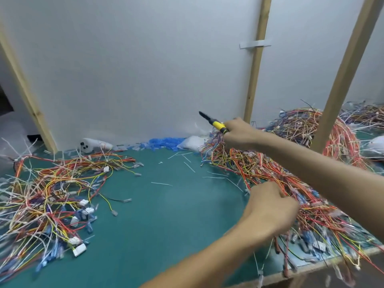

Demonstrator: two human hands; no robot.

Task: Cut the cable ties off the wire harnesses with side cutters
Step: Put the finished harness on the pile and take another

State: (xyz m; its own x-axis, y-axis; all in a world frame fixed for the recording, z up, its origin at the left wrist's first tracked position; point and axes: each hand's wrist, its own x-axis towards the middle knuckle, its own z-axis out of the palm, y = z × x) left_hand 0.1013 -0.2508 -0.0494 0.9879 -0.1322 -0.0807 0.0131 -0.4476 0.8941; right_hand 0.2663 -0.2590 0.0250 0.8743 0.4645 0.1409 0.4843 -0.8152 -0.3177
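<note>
My right hand grips the yellow-and-black handles of the side cutters, raised above the far part of the right wire pile, black jaws pointing up-left toward the wall. My left hand reaches into the big heap of red, orange and yellow wire harnesses on the right, fingers curled round a bunch of wires. A second heap of harnesses with white connectors lies on the left. Cut white cable ties are scattered on the green mat between the heaps.
A white wall stands right behind the table. Two wooden posts rise at the right. Blue and white plastic bags and a white object lie along the wall. Harnesses hang over the table's front right edge.
</note>
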